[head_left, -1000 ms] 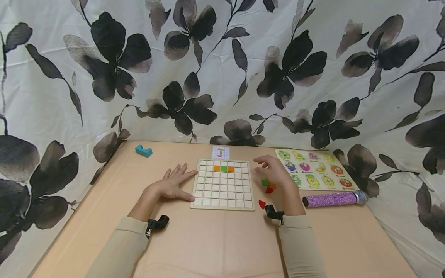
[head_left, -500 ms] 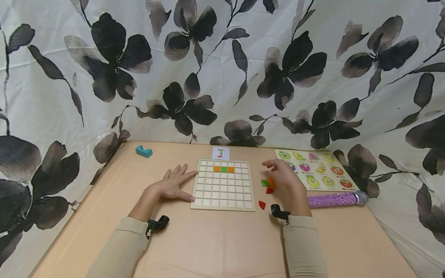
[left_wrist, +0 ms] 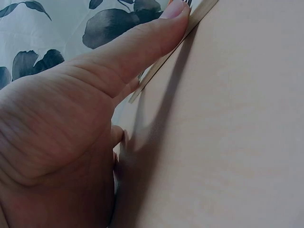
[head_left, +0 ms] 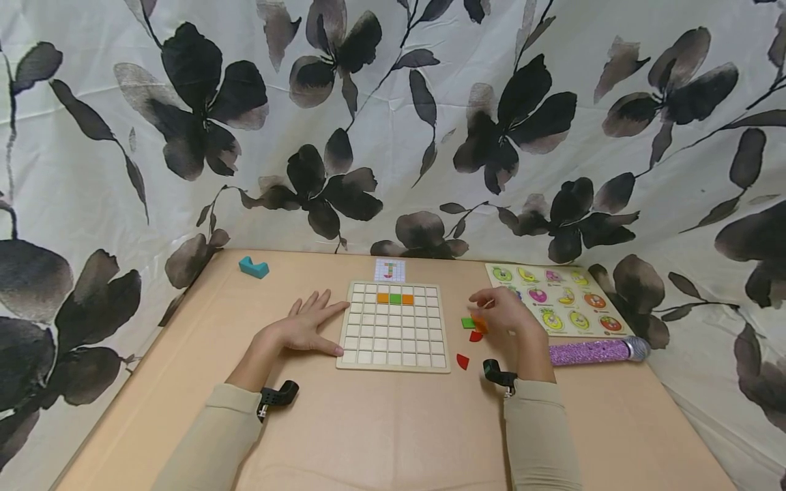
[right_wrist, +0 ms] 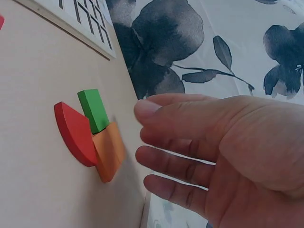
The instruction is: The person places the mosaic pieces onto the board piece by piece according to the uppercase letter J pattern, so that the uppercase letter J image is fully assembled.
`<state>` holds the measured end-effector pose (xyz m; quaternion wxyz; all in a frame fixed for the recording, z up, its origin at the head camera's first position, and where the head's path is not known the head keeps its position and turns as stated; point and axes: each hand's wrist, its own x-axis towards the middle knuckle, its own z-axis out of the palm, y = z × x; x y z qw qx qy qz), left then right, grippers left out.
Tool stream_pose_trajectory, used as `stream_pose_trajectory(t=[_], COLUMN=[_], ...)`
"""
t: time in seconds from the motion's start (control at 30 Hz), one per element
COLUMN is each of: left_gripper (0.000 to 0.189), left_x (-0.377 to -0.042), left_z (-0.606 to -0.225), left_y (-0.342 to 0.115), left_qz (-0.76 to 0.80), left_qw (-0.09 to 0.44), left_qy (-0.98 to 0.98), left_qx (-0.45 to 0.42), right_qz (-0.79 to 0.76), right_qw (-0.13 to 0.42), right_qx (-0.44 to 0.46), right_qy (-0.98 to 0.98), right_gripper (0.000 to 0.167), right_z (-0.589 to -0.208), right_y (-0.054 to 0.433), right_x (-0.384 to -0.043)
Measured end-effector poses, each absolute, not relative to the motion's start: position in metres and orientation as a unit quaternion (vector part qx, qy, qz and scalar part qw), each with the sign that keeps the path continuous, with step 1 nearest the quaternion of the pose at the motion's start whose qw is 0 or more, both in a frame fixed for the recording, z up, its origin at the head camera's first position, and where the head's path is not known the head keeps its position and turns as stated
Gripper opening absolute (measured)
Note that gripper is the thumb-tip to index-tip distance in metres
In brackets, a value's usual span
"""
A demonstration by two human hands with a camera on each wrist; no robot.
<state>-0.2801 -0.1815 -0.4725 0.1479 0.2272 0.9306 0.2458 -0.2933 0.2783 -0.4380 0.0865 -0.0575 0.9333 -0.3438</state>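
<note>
In the head view a white gridded board [head_left: 393, 334] lies on the table, with an orange, green [head_left: 396, 299], orange row of squares set near its top. My left hand [head_left: 302, 323] rests at the board's left side, fingers spread, its thumb on the lower left edge. To the right, my right hand [head_left: 506, 312] hovers above loose blocks, holding nothing, with its fingers loosely bent. In the right wrist view a green block [right_wrist: 94, 110], an orange block [right_wrist: 110, 152] and a red curved-sided block [right_wrist: 75, 134] lie clustered beside the fingertips. Another red block [head_left: 462, 361] lies closer to me.
Behind the board is a small card [head_left: 389, 270] with a coloured J-like pattern. At right lie a fruit-picture sheet [head_left: 559, 321] and a purple glittery microphone [head_left: 588, 352]. A teal block [head_left: 254, 267] sits at back left. A floral cloth [head_left: 393, 136] hangs behind the table.
My right hand has shifted right, away from the board, and slightly toward me, over the loose blocks. The left hand stays in place on the board.
</note>
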Motion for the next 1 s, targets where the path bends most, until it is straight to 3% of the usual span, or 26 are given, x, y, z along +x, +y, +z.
stream_pose_trajectory(t=[1.0], left_gripper=[0.108], left_x=[-0.281], left_z=[-0.474], left_y=[-0.182], left_qz=[0.249], left_qw=[0.15], left_qy=[0.929], left_qx=[0.227], right_qz=[-0.339], right_qw=[0.111], right_qx=[-0.038], right_qy=[0.933], right_gripper=[0.024], right_z=[-0.453], right_y=[0.278], right_x=[-0.3])
